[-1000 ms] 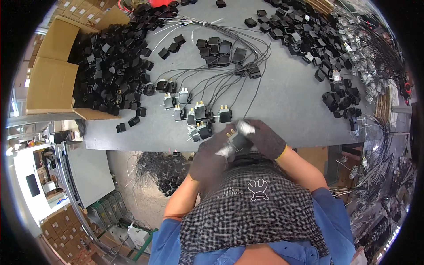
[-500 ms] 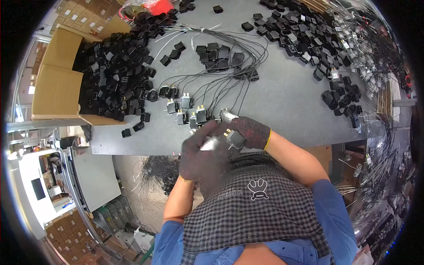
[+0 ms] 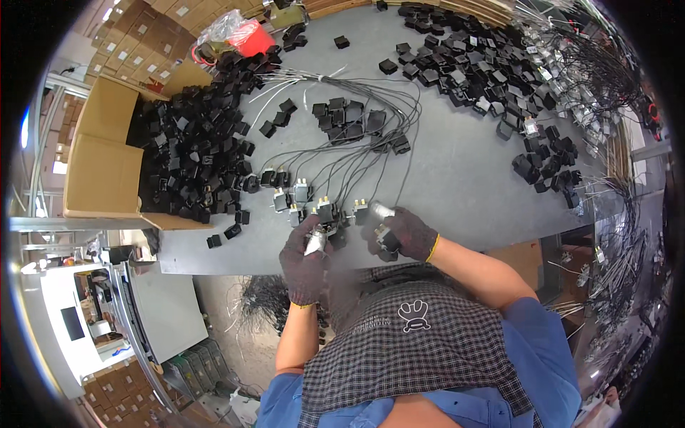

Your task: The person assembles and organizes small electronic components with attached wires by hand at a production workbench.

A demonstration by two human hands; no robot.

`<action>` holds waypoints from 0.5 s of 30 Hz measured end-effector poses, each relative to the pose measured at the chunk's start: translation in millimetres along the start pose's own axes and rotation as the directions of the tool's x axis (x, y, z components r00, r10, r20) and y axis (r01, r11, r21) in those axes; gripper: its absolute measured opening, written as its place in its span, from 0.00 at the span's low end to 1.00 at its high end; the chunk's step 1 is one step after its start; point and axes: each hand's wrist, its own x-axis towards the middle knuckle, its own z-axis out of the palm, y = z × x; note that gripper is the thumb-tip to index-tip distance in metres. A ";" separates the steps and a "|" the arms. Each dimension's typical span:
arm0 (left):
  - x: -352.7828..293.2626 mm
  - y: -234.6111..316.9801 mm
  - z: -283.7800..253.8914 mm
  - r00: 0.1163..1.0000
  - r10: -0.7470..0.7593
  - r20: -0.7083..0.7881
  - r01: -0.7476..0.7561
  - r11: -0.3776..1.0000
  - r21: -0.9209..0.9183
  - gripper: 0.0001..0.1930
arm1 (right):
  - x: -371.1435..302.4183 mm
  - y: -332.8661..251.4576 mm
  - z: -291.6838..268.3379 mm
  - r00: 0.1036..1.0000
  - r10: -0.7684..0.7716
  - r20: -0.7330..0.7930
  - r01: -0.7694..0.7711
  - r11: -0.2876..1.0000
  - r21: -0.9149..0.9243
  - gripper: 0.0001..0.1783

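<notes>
My right hand (image 3: 412,235), in a dark knit glove with a yellow cuff, is closed round a black plug (image 3: 387,240) with brass prongs. Silvery wrapping covers its thumb (image 3: 382,210). My left hand (image 3: 302,265), gloved alike with a silvery-wrapped thumb, is closed beside the nearest plugs; whatever its fingers hold is hidden. Several black plugs with brass prongs (image 3: 326,210) lie between and beyond my hands, joined to thin dark cables (image 3: 357,160). One plug (image 3: 359,212) lies just left of my right thumb.
A large heap of black housings (image 3: 193,150) spills from a cardboard box (image 3: 103,171) on the left. More black housings (image 3: 464,71) lie at the far right, beside tangled wires (image 3: 606,78). A small cluster of housings (image 3: 346,118) sits mid-table. A red bag (image 3: 251,37) lies at the back left.
My hands have come apart: the left moved left, toward the plugs, while the right stays closed on its plug, slightly farther right. The view has shifted a little.
</notes>
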 end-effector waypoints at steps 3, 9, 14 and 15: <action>6.5 -0.6 5.4 0.996 0.050 0.073 -0.045 0.997 -0.061 0.21 | -4.4 -1.3 2.9 0.986 -0.054 -0.156 0.082 0.980 0.179 0.29; 49.2 30.0 21.8 0.908 0.317 0.274 -0.419 0.711 0.565 0.38 | -20.1 -9.1 -16.4 0.960 -0.191 -0.204 0.156 0.972 -0.175 0.25; 129.2 26.3 42.9 0.725 0.481 0.493 -0.618 0.140 0.774 0.59 | -7.4 18.6 -67.9 0.868 -0.410 -0.279 0.381 0.912 -0.153 0.13; 143.9 25.9 51.0 0.721 0.484 0.496 -0.623 0.139 0.770 0.59 | -6.9 19.2 -73.4 0.865 -0.414 -0.283 0.384 0.910 -0.155 0.13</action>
